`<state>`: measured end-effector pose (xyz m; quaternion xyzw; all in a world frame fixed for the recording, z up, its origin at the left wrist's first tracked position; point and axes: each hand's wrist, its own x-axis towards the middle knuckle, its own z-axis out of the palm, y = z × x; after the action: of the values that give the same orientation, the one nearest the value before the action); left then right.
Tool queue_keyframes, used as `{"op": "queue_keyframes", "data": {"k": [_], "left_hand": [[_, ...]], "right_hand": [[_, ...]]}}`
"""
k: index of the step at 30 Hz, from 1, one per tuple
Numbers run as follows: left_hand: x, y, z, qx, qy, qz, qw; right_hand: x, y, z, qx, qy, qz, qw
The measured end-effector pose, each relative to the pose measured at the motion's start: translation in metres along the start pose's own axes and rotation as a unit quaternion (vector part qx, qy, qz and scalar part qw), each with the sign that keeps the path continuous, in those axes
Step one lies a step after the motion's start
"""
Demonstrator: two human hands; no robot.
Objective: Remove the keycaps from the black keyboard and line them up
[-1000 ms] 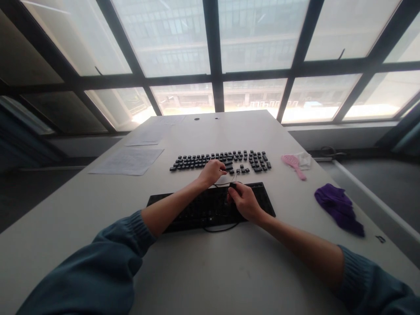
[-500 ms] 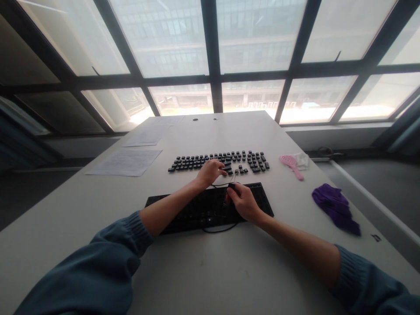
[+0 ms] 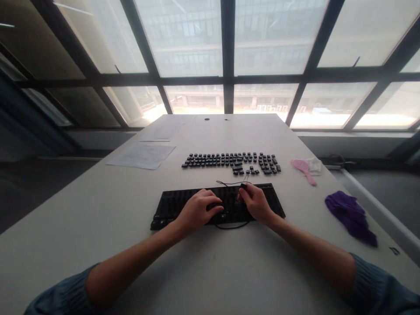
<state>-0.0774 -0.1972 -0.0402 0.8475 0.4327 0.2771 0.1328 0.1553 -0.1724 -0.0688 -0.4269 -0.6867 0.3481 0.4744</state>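
A black keyboard (image 3: pixel 177 201) lies across the white table, with a few keycaps fitted at its lower left corner. Over its middle is my left hand (image 3: pixel 200 209), fingers bent and thumb close to the fingertips; whatever is between them is too small to make out. My right hand (image 3: pixel 257 203), above the keyboard's right part, is closed on a keycap puller (image 3: pixel 243 186) with a dark handle and thin wires pointing away from me. Loose black keycaps (image 3: pixel 210 161) stand in rows beyond the keyboard. A black cable (image 3: pixel 232 227) loops at the near edge.
Papers (image 3: pixel 142 156) lie at the left of the table (image 3: pixel 203 271). On the right are a pink hairbrush (image 3: pixel 300 165), a white packet (image 3: pixel 315 166), a purple cloth (image 3: pixel 349 214) and a small dark item (image 3: pixel 394 250). Windows stand beyond the far edge.
My left hand has moved back from the loose keycaps to over the keyboard. My right hand still holds the puller. The view has shifted, so the table appears further right.
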Motion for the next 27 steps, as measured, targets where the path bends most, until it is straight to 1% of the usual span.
{"op": "queue_keyframes", "data": {"k": [2,4,8,11,14,20,25,27], "left_hand": [[-0.009,0.004,0.004,0.015,0.006,-0.007,1.0],[-0.013,0.005,0.008,0.023,0.004,-0.014,1.0],[-0.012,0.004,0.013,0.014,0.001,-0.032,0.999],[-0.012,0.003,0.016,0.002,0.005,-0.055,0.998],[-0.014,0.002,0.017,-0.012,0.003,-0.065,0.998],[-0.017,-0.001,0.019,-0.036,0.01,-0.062,0.997],[-0.017,-0.002,0.02,-0.043,0.007,-0.061,0.997],[-0.017,-0.003,0.021,-0.044,0.005,-0.063,0.997]], "right_hand": [[-0.003,-0.004,0.003,-0.031,0.008,-0.018,0.999],[-0.005,-0.009,0.005,-0.044,0.011,-0.031,0.999],[-0.003,-0.019,0.015,-0.022,0.004,-0.036,0.999],[0.0,-0.021,0.025,-0.001,-0.035,-0.036,0.999],[0.001,-0.019,0.032,-0.01,-0.085,-0.052,0.995],[0.002,-0.016,0.033,-0.027,-0.099,-0.053,0.993],[0.006,-0.017,0.033,-0.016,-0.131,-0.038,0.991],[0.006,-0.017,0.034,-0.025,-0.144,-0.05,0.988]]}}
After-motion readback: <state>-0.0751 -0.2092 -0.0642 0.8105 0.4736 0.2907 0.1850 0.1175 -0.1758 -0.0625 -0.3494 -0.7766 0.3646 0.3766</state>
